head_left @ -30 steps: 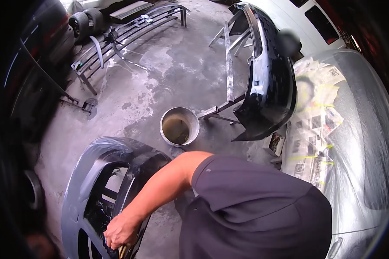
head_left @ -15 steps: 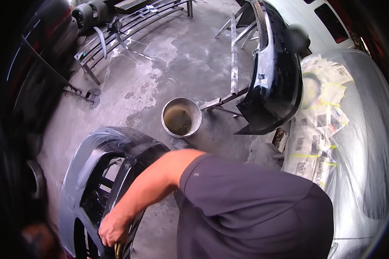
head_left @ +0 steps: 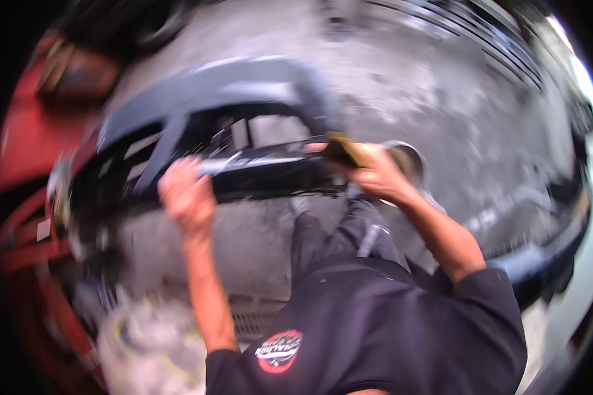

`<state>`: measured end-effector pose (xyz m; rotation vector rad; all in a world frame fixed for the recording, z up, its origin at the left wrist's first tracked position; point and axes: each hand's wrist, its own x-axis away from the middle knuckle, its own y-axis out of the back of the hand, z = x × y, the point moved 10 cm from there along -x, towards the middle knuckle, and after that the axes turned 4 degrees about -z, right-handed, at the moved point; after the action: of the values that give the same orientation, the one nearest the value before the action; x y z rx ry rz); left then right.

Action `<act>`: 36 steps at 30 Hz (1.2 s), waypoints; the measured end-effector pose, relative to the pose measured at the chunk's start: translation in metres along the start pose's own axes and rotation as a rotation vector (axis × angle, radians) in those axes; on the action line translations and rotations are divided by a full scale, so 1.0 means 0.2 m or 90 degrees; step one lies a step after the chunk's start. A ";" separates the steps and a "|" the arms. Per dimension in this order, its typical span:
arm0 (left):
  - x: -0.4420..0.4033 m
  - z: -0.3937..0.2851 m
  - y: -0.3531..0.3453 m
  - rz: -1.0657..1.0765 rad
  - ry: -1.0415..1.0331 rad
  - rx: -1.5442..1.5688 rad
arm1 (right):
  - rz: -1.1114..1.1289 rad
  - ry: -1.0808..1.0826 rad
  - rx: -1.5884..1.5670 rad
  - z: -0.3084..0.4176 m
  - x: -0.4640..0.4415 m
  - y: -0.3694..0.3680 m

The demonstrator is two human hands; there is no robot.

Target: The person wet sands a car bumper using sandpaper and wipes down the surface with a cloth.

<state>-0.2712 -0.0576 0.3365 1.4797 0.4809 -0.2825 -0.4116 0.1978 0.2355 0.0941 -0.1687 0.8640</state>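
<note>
A grey and black car bumper [head_left: 250,72] lies across the view in front of me, blurred by motion. My left hand [head_left: 188,194] is at the bumper's near black edge, left of its middle; its fingers are smeared, so what they hold, if anything, cannot be made out. My right hand [head_left: 369,171] is at the bumper's right end, with its fingers round a flat yellowish-brown pad [head_left: 344,150]. The pad is raised beside the bumper's end. A round metal bucket [head_left: 408,161] stands on the floor just beyond my right hand and is partly hidden by it.
Red metal equipment [head_left: 39,131] stands at the left. A metal rack [head_left: 481,33] is at the upper right. Another dark bumper [head_left: 547,257] is at the right. My legs [head_left: 336,230] are below the near bumper, and a floor grate [head_left: 254,319] lies at lower left.
The view has swung round, so the near bumper now lies crosswise. Both hands now show. The right hand has come to the bumper's right end with the pad in it.
</note>
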 end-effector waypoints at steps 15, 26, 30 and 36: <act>0.10 0.11 -0.02 0.005 0.065 -0.071 | 0.069 0.224 0.087 0.29 -0.23 -0.33; 0.42 0.57 0.19 0.020 0.101 0.003 | 0.211 0.362 0.287 0.54 -0.49 -0.94; 0.38 0.46 0.29 -0.035 0.100 0.175 | 0.203 0.372 0.189 0.69 -0.49 -1.01; 0.53 0.39 0.12 -0.223 0.571 0.922 | 0.195 0.326 -0.002 0.76 -0.38 -1.22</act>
<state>-0.1569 -0.1223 0.3091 2.9479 1.4459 -0.2172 -0.2908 -0.0389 0.3679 -0.1608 0.3036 1.1653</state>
